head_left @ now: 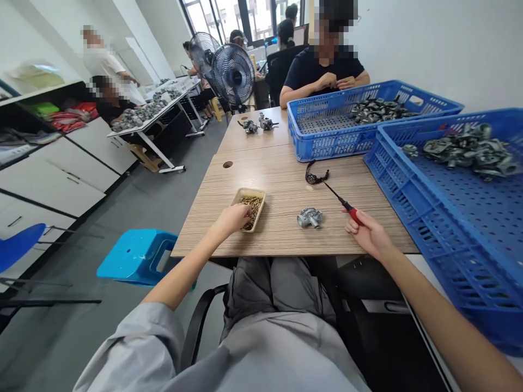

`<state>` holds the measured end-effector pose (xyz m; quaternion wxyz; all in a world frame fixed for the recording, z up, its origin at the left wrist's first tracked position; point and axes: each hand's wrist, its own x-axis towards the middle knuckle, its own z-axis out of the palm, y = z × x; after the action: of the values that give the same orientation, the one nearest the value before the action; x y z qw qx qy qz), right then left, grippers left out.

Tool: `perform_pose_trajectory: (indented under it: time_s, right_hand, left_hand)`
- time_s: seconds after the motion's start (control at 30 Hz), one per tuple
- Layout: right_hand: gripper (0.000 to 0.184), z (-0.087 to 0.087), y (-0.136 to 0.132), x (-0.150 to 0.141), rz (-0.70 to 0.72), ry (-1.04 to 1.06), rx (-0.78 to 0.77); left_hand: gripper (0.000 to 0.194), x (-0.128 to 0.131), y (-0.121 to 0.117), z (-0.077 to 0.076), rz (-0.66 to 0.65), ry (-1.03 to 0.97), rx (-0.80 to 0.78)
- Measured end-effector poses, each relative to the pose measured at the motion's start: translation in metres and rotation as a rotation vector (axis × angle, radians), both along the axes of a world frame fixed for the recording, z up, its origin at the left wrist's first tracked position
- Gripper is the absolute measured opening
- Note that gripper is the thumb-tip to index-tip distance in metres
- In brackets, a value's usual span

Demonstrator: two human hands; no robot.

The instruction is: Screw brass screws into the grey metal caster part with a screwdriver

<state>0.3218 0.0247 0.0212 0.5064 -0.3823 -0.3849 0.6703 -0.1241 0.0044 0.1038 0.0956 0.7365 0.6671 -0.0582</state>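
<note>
My left hand (232, 219) and right hand (368, 233) are bare: no gloves, rings, watch or wristbands are visible. Both forearms are uncovered up to the elbow region. On my left arm, a light grey sleeve (139, 343) begins near the elbow; the fabric is loose, soft and plain, without print or markings. No sleeve shows on my right arm within the picture. My torso is covered by the same light grey garment (281, 354). My legs are in dark grey trousers (278, 288), creased and folded at the lap.
</note>
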Motion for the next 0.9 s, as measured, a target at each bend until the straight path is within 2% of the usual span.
perform_pose_trajectory:
  time_s: [0.1,0.4,0.73,0.9]
  right_hand:
    - [0.025,0.001,0.0,-0.002,-0.001,0.036,0.009]
    - [0.031,-0.003,0.003,-0.002,-0.007,0.106,0.021]
    - [0.034,-0.012,0.008,0.002,0.032,0.132,0.048]
    - [0.038,-0.009,0.007,0.002,0.056,0.121,0.051]
  left_hand:
    - [0.023,-0.003,0.001,-0.002,0.006,-0.001,-0.007]
    - [0.019,-0.012,-0.002,-0.007,-0.063,-0.096,0.043]
    - [0.004,-0.013,0.004,-0.013,-0.017,-0.06,0.059]
    - [0.01,-0.012,0.0,-0.014,-0.008,-0.125,0.102]
